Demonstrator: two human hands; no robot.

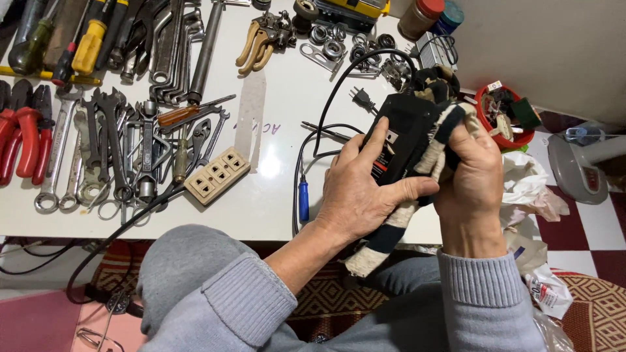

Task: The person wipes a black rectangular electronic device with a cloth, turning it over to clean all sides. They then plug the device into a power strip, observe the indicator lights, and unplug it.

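Note:
My left hand (362, 189) grips a black box-shaped electric device (403, 133) with a label on its side, thumb along its lower edge. My right hand (475, 173) presses a striped black-and-cream cloth (391, 228) against the device's right side; the cloth hangs down past the table's front edge. A black cord (345, 85) with a plug (362, 99) loops from the device across the white table (274, 195).
A beige multi-socket block (216, 175) lies left of my hands. Several wrenches (114, 143), red pliers (23, 133) and screwdrivers cover the left side. A blue-handled screwdriver (304, 199) lies near the cord. A red bowl of parts (502, 114) stands at the right edge.

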